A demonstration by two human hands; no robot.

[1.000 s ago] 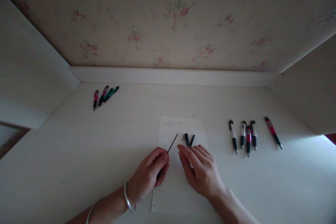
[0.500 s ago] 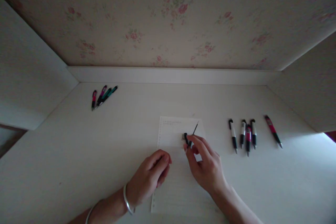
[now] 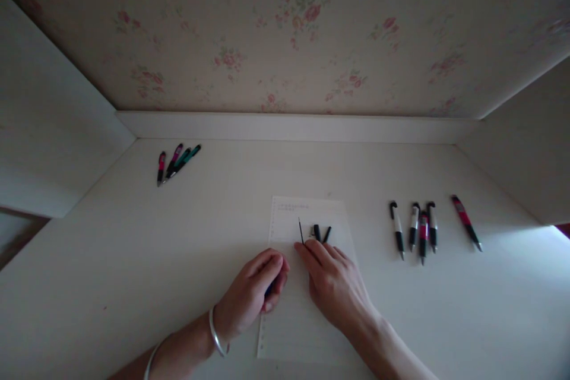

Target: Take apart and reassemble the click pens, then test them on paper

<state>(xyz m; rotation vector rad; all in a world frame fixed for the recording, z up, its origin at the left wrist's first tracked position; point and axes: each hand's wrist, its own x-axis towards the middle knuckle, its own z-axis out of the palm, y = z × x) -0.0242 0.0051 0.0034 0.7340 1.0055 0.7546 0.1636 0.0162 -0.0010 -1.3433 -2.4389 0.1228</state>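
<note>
A sheet of lined paper (image 3: 289,332) with punched holes and faint writing at its top lies on the white desk. My right hand (image 3: 333,285) is over it, thumb and fingers pinching a thin dark pen refill (image 3: 300,230) that points up and away. Just beyond the knuckles, a short black pen part (image 3: 316,233) and a slim black piece (image 3: 328,234) rest on the sheet, partly hidden by my fingers. My left hand (image 3: 260,285) is closed at the sheet's left edge; a sliver of something dark shows inside it, mostly covered.
To the right lie three white-and-black pens (image 3: 396,230), a pink-and-black pen (image 3: 423,237) among them, and a red-and-black pen (image 3: 466,222) farther out. Several coloured pens (image 3: 178,160) are bunched at the back left. Low white panels (image 3: 285,127) border the desk.
My right hand has turned palm down and shifted left with the refill, which now stands left of the black parts. A dark bit now shows inside my left hand, which has barely moved.
</note>
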